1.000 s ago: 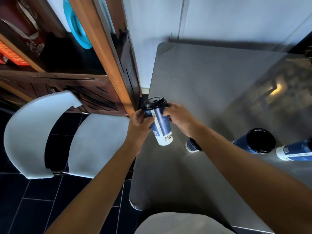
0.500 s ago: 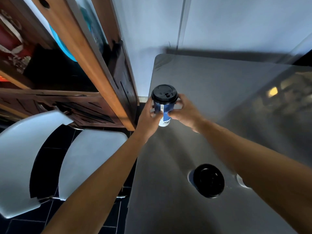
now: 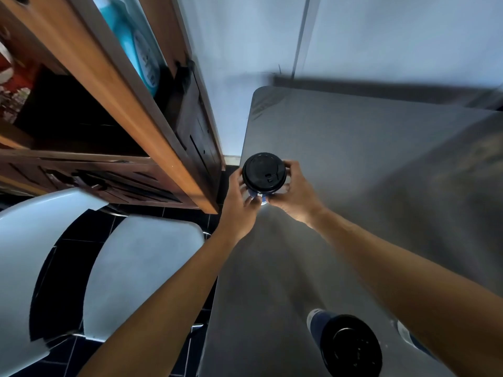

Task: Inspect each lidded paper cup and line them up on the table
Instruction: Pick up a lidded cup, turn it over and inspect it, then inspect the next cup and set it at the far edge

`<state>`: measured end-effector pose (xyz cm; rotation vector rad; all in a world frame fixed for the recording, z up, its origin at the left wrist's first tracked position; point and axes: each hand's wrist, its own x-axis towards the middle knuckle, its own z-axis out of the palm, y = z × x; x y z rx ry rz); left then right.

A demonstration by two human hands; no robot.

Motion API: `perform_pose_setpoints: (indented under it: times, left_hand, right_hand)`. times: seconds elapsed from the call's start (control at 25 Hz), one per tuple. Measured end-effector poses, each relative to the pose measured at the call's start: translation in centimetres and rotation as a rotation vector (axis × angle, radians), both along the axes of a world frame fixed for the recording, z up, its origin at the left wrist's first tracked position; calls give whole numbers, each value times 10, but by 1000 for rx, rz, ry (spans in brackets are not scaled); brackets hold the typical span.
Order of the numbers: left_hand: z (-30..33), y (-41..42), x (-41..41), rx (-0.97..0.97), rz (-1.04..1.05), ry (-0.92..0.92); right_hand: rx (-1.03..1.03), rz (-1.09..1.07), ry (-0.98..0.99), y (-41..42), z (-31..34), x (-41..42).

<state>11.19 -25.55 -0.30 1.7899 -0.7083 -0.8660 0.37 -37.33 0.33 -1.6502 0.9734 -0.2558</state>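
A blue paper cup with a black lid [image 3: 263, 172] stands upright near the left edge of the grey table [image 3: 367, 164]. My left hand [image 3: 241, 202] wraps its left side and my right hand [image 3: 292, 191] its right side, both below the lid. A second blue lidded cup [image 3: 349, 346] stands at the near edge. Part of a third cup [image 3: 405, 334] shows beside my right forearm, mostly hidden.
A wooden shelf unit [image 3: 152, 126] rises close to the table's left edge, with a turquoise object [image 3: 136, 42] on it. A white chair [image 3: 130, 268] sits at the near left over dark floor tiles. A pale wall [image 3: 381, 36] runs behind the table.
The held cup went from tilted to upright and moved away from me toward the table's left edge. The view tipped down, so the other cups shifted to the near edge.
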Motion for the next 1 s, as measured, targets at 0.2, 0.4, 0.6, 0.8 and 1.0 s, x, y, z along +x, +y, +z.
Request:
perform_pose_setpoints:
  times: [0.2, 0.4, 0.6, 0.8, 1.0]
  left_hand:
    - [-5, 0, -2, -17, -13, 21]
    - [-7, -1, 1, 17, 2, 20]
    - [-10, 3, 5, 48, -35, -3]
    - [-4, 17, -1, 181, -25, 53]
    - [2, 61, -31, 323, 134, 129]
  right_hand:
    - [6, -5, 8, 1, -4, -1]
    - [-58, -12, 76, 8, -12, 3]
    - [-80, 48, 136, 10, -19, 6]
    - [-75, 75, 247, 12, -9, -10]
    - [-99, 30, 304, 26, 13, -52]
